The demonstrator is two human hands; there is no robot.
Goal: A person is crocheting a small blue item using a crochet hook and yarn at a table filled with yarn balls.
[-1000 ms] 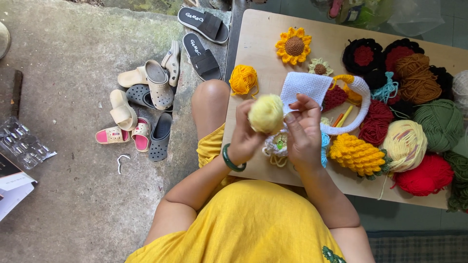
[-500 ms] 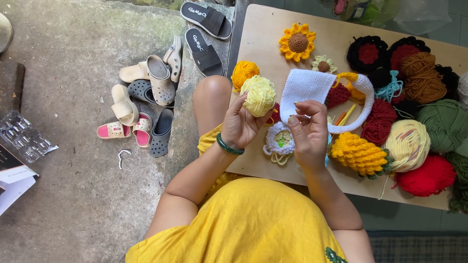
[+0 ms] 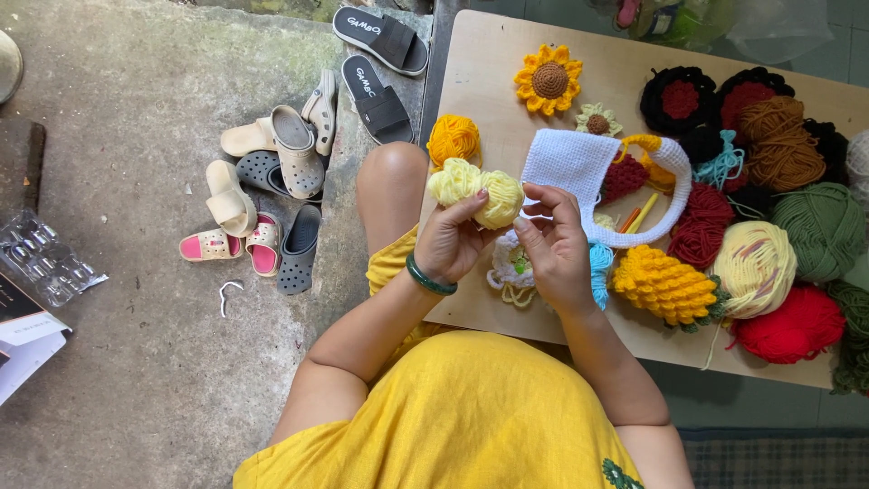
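I see the left hand (image 3: 450, 243) curled about a pale yellow yarn ball (image 3: 478, 192), thumb and fingers closed on its lower side, holding it up above the near edge of the board (image 3: 489, 86). A green bangle (image 3: 428, 277) sits on that wrist. The right hand (image 3: 554, 249) is just beside the ball, fingers bent and pinched together near its right side; whether they grip a strand I cannot tell (too fine to see from up here).

The ball is loosely wound, lumpy, in two lobes, the left lobe paler than the right. It hangs over the person's bare knee (image 3: 391, 177) and the board's left edge.

Under the hands lies a small white crochet flower (image 3: 509, 267), partly hidden by the right hand. Just past the fingers is a white crochet bag (image 3: 579, 163) with its handle looped to the right. An orange ball (image 3: 453, 139) sits on the board's left edge, near the yellow one. Farther out are a crochet sunflower (image 3: 549, 80), a yellow crochet pineapple (image 3: 663, 285), a cream ball (image 3: 755, 267), a red ball (image 3: 789, 326), a green ball (image 3: 819, 228) and brown yarn (image 3: 777, 140), all crowded on the right half.

On the concrete floor (image 3: 136, 136) to the left lie sandals (image 3: 267, 195) in a heap and two black slides (image 3: 380, 68).
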